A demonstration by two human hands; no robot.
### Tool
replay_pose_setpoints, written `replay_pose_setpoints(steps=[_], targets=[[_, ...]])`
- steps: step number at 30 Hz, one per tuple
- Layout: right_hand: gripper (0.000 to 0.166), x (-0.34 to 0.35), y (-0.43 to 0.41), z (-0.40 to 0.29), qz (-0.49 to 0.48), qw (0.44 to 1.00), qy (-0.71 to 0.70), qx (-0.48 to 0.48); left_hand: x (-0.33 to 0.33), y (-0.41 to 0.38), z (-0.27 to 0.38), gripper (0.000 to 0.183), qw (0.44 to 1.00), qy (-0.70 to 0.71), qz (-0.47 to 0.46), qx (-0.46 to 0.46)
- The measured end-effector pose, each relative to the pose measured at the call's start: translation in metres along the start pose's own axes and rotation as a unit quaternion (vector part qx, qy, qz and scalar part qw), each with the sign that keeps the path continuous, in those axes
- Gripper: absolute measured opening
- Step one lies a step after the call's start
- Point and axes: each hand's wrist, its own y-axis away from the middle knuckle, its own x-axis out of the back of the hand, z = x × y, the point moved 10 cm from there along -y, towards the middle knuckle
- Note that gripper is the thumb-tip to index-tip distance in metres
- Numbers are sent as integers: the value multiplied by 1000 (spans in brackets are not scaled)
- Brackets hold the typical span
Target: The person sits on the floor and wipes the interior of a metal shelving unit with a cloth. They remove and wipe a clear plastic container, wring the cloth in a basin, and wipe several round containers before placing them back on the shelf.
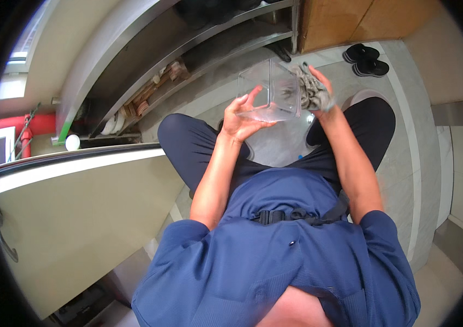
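Note:
A clear plastic container is held out in front of me, above the floor between my knees. My left hand grips its left side and underside, with the fingers showing through the transparent wall. Against the container's right end, a bunched grey cloth is in my right hand. The cloth hides part of that end and much of the right palm. Whether the cloth reaches inside the container, I cannot tell.
A metal shelf rack with items on its lower tier runs along the far left. A pale door with a handle stands at my left. Black shoes lie on the tiled floor near a wooden cabinet. Red pipes are by the window.

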Motion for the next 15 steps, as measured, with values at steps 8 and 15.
replay_pose_setpoints(steps=[8,15], targets=[[42,-10,8,27,46,997,55,4,20,17,18,56,913,-365,176,45],[38,-2,-5,20,38,993,102,45,29,18,25,46,866,-456,185,87]])
